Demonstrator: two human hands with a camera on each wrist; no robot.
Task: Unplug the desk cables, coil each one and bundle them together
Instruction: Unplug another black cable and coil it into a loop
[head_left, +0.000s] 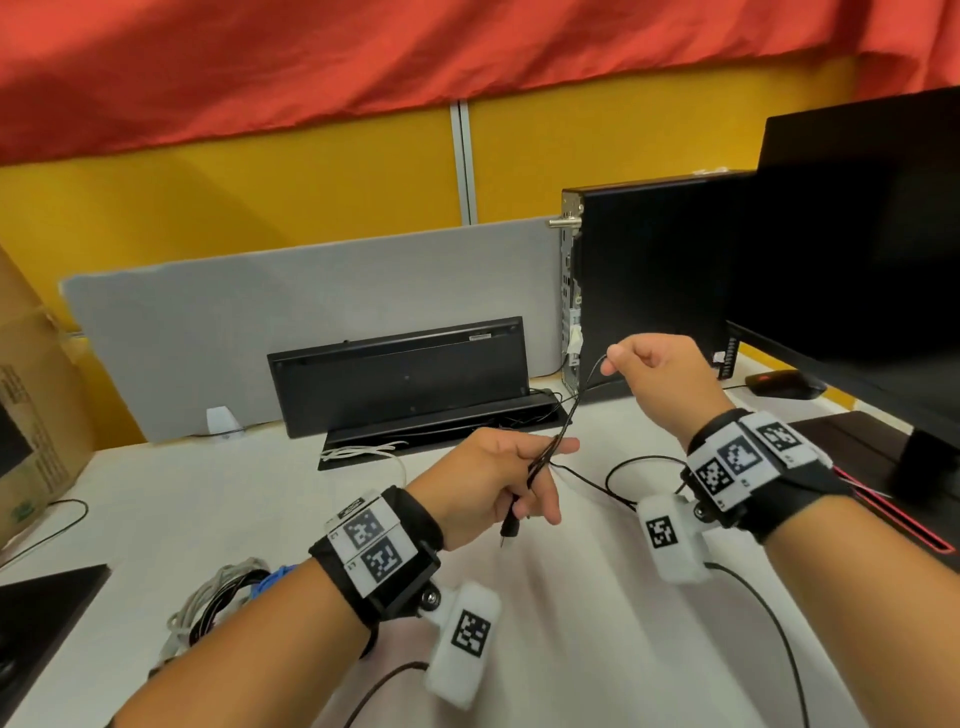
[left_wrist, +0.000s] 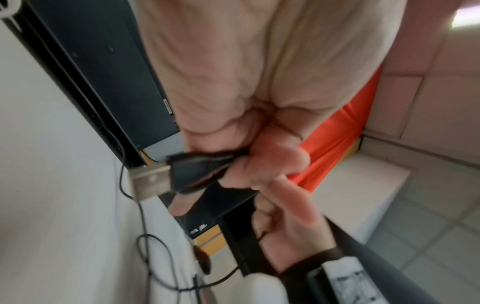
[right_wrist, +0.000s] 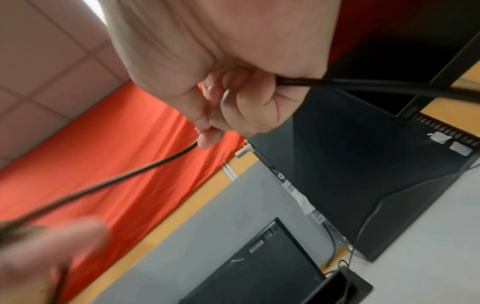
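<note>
A thin black USB cable (head_left: 574, 410) runs between my two hands above the white desk (head_left: 571, 613). My left hand (head_left: 498, 483) grips several folded strands of it, and the USB plug (head_left: 510, 531) hangs below the fingers; the left wrist view shows the plug (left_wrist: 166, 179) close up, its metal end sticking out of the grip. My right hand (head_left: 649, 369), raised near the black computer tower (head_left: 649, 280), pinches the cable (right_wrist: 145, 168) between thumb and forefinger and holds it taut. The rest of the black cable (head_left: 639, 462) loops on the desk under my right wrist.
A black keyboard (head_left: 400, 374) leans upright against the grey divider (head_left: 260, 322). A white cable (head_left: 363, 452) lies by the cable tray. A grey and black cable bundle (head_left: 218, 603) sits near left. A monitor (head_left: 872, 249) and mouse (head_left: 784, 384) stand right; a cardboard box (head_left: 31, 405) stands left.
</note>
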